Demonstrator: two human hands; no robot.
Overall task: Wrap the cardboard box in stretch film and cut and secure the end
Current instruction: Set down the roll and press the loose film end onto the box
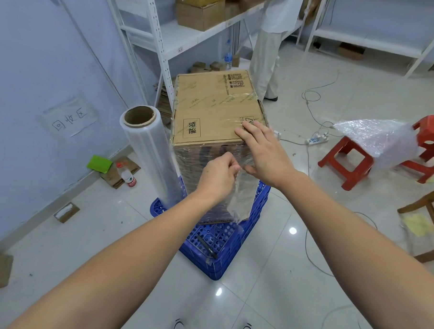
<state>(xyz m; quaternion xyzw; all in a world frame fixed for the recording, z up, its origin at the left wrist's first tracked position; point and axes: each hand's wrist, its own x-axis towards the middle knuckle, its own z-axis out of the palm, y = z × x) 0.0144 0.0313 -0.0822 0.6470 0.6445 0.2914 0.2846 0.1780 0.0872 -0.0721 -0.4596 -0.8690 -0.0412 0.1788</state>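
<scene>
The cardboard box (213, 109) is stood upright on a blue plastic crate (222, 249), and its sides are seen to be covered in clear stretch film (242, 197). A loose end of that film, hanging down the box's near face, is pinched between the curled fingers and thumb of the left hand (218, 176). The right hand (263, 151) is laid over the box's top near corner with its fingers spread wide and straight, the thumb stretched down toward the film edge. The film roll (149, 151) is stood on end just beside the box, on the crate. A black pen-like tool (207, 246) is seen lying on the crate in front of the box.
</scene>
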